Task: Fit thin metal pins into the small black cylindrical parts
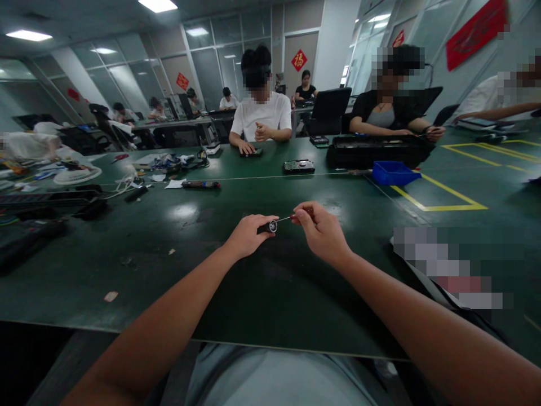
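Observation:
My left hand (249, 235) is closed around a small black cylinder (273, 226) whose round, silver-rimmed end faces to the right. Most of that cylinder's body is hidden by the fingers. In my right hand (322, 232) a thin screwdriver (284, 219) is pinched, its dark red handle mostly covered by the fingertips. The slim metal shaft points left and reaches the rim of the cylinder; whether it touches cannot be made out. Both hands are above the green table (270, 299), near its middle.
Ahead lie an opened hard drive (298, 166), a blue bin (395, 172), and a pen-like tool (200, 184). A long black unit (378, 151) stands before a co-worker (389, 107). Another person (262, 115) sits opposite. Cables (173, 162) and parts clutter the left.

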A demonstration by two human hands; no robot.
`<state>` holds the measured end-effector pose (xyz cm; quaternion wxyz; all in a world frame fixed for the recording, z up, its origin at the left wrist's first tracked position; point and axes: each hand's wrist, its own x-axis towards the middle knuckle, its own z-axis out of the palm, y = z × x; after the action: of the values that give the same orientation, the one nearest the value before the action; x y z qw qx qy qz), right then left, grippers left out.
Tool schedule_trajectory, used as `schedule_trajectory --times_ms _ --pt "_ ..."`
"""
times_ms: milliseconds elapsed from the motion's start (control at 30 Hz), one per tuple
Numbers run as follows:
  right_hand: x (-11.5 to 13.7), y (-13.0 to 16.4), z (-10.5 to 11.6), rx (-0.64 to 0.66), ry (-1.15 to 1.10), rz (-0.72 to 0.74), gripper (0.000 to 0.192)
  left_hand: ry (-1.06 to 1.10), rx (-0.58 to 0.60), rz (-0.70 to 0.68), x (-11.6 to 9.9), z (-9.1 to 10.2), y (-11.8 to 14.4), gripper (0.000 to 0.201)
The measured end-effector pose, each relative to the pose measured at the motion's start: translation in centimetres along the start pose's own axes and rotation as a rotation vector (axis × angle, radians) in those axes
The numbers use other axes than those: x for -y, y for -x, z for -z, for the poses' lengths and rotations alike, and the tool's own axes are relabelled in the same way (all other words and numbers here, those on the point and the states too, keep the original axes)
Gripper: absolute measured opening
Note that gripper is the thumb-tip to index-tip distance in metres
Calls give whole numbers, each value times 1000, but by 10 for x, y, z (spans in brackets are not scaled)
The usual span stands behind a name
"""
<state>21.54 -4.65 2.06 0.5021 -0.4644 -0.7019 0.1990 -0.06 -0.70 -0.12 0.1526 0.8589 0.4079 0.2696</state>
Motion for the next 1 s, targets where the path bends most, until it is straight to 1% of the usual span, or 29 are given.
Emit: schedule_trajectory --times_ms 233,500,700,867,1000 --pt "1 0 2 -33 60 23 23 -2 -5 -7 1 -1 0 45" --pt "6 0 3 7 128 61 20 -23 23 -46 0 -1 -1 44" --pt "5 -2 4 -22 205 74 19 -43 30 -54 1 0 0 43" --pt "5 -1 5 -45 167 69 19 -47 30 -49 2 0 0 43" --pt "8 -1 5 -9 154 76 18 -44 29 -51 1 -1 1 43"
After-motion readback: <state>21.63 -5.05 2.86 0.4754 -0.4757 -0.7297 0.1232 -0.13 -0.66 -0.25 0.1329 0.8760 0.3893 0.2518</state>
